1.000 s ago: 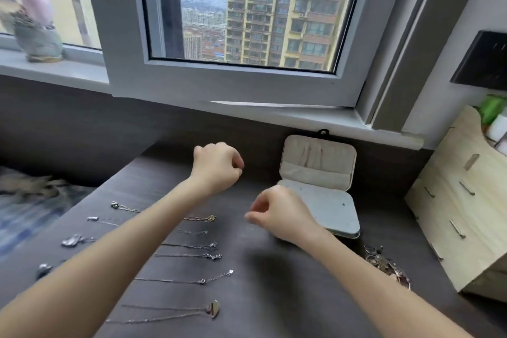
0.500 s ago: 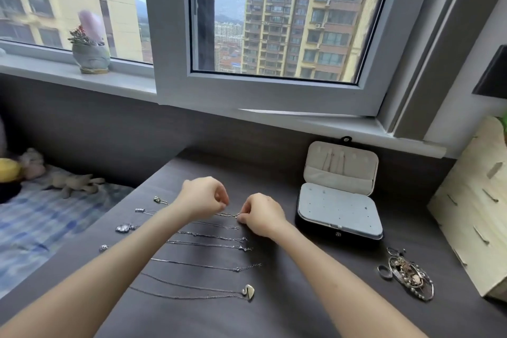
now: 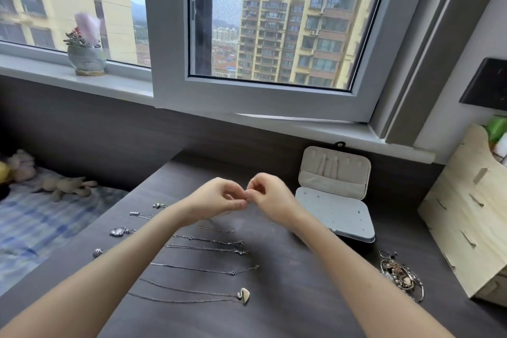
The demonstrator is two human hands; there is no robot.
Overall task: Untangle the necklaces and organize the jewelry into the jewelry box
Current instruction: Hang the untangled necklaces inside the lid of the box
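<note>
A thin necklace (image 3: 216, 216) is held up just above the table (image 3: 301, 296). Its faint chain trails down under the left hand (image 3: 216, 197), and a tiny gold-coloured glint shows where the fingertips of both hands meet. The left hand and the right hand (image 3: 270, 197) are together, fingers curled, each pinching that same small spot; which part of the necklace it is cannot be told. Below and in front of the hands, other necklaces (image 3: 208, 240) lie stretched out in separate rows on the table, partly hidden by the left forearm; the nearest one carries a swan-shaped pendant (image 3: 243, 295). A few more pendants (image 3: 118, 231) show on the far side of that forearm. Just right of the right hand the jewelry box (image 3: 334, 211) stands open, its lid upright against the dark wall panel and its pale perforated insert facing up. Nearer, to the right, a tangled pile of jewelry (image 3: 402, 277) lies beside a light wooden organizer (image 3: 466, 214). To the left of the table is a bed (image 3: 41, 222) with a checked sheet and a plush toy (image 3: 65, 186), and a potted plant (image 3: 86, 55) stands on the windowsill.
</note>
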